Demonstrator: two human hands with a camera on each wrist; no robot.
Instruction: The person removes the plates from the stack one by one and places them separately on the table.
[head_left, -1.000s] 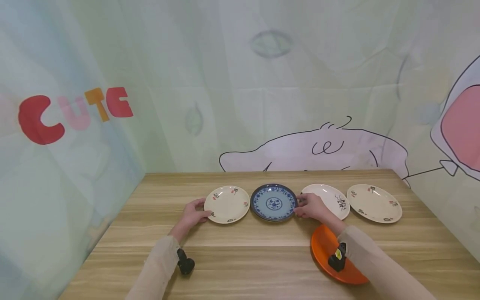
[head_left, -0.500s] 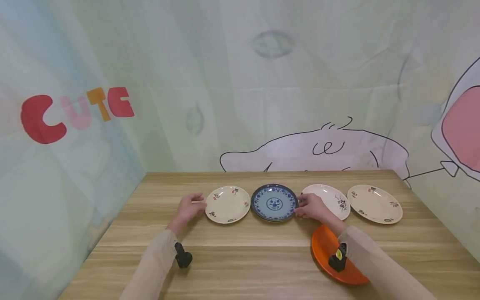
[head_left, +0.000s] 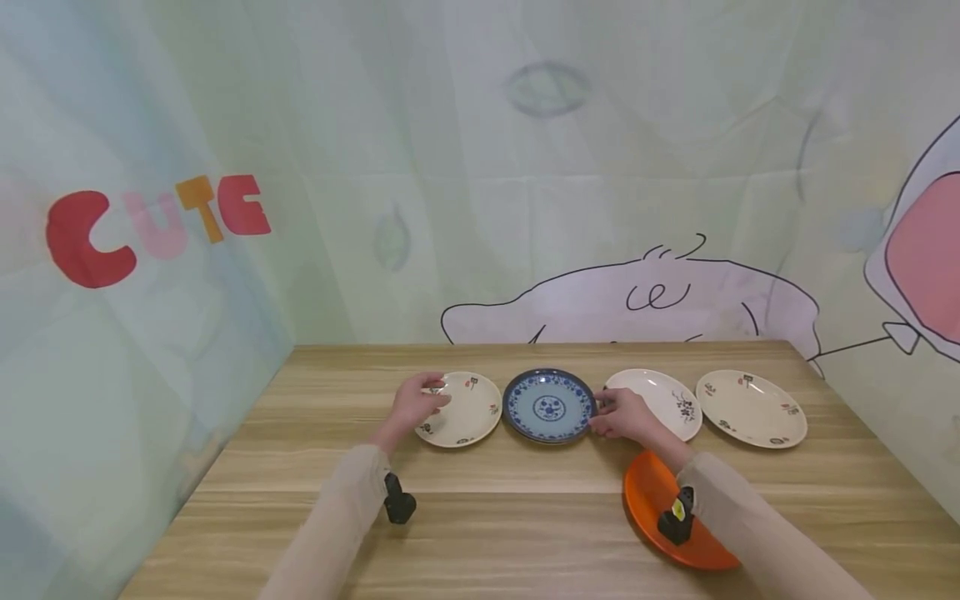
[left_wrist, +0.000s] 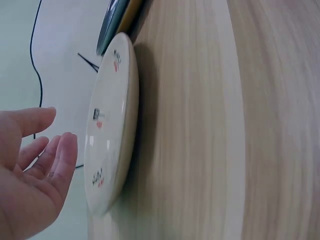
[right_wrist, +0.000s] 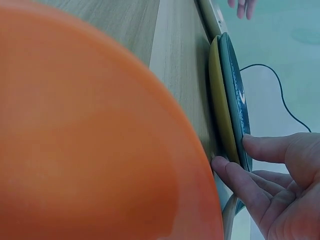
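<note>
We have our left hand (head_left: pixel 415 403) over the left part of a cream plate (head_left: pixel 468 412), thumb and fingers loosely parted with a wide gap between them; the left wrist view shows it holding nothing and clear of the plate. That plate, printed with small red and black motifs, lies flat near the far edge of the worktop (head_left: pixel 510 533), left of the row's middle.

Just beside it, along the same far edge, sits a blue-patterned plate (head_left: pixel 550 407) with a dark rim and a flower medallion. A yellow plate (right_wrist: pixel 220 95) lies directly beneath it, as both wrist views show. Our right hand (head_left: pixel 622 414) pinches this pair at the right side: the thumb touches the blue rim, and a fingertip sits low by the yellow underside, with only a narrow gap between.

Behind that hand we see a white plate (head_left: pixel 663 400) with a dark sprig, partly covered by our fingers. Farther along, near the far right corner, rests a larger cream plate (head_left: pixel 752 408). An orange plate (head_left: pixel 647 496) lies closer to us than the row, toward the right edge, partly hidden by our right sleeve (head_left: pixel 765 525) and a black wrist camera (head_left: pixel 677 521).
</note>
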